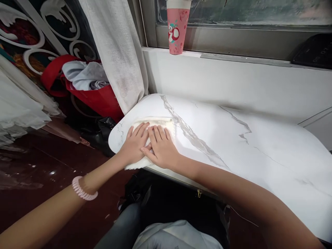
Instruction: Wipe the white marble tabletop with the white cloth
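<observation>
**Both palms flat on a folded white cloth, near-left corner of the surface**

My left hand (133, 145) and right hand (161, 147) lie side by side on a folded white cloth (158, 122), thumbs touching in the middle. Fingers are spread narrow and stretched flat, gripping nothing; they press down on the fabric, likely to keep the fold smooth and stop it sliding.

The cloth sits at the rounded near-left corner of the white marble-patterned surface (233, 138), its near edge hanging just over the rim. A grey vein in the marble runs just right of it.

Both forearms reach in from the near side and converge on the cloth. Wrists are low, palms down. A pink coil band (83, 190) circles my left wrist.

Farther off: a pink cup (177, 29) stands on the window ledge, well apart from the cloth. A white curtain (116, 52) hangs far left, with a red bag (90, 93) of clothes on the floor beside it.
</observation>
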A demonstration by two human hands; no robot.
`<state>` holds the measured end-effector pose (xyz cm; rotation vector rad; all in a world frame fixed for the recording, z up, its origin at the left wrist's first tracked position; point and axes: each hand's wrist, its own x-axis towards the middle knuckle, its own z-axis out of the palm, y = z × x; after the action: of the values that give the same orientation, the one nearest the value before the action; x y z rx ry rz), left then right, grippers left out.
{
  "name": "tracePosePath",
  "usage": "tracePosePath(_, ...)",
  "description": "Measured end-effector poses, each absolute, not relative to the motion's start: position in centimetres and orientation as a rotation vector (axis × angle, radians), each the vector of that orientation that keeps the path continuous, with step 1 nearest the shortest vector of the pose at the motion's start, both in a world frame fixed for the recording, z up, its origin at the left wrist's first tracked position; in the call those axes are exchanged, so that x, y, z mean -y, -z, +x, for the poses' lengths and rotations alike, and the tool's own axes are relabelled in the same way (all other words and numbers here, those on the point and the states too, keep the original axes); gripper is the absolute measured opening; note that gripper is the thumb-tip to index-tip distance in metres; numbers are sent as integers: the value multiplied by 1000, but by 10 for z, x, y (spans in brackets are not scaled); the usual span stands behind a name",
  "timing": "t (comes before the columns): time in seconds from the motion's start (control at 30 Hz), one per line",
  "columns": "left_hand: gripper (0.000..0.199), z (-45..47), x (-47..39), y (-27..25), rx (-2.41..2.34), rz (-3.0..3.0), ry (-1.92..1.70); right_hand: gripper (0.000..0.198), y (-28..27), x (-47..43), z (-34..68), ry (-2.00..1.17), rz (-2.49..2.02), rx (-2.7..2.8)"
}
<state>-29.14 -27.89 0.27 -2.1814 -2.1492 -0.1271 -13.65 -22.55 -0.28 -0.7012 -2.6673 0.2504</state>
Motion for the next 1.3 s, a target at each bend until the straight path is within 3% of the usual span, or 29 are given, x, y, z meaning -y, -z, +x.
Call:
tracePosePath(0.7,62,-323,27,1,1843,-2582,320,67,14,40,-172,6,-1289,2353)
tracePosePath(1.3,57,-310,29,-4,1962,-2490,324,62,20,31,-171,24,-1270,2310)
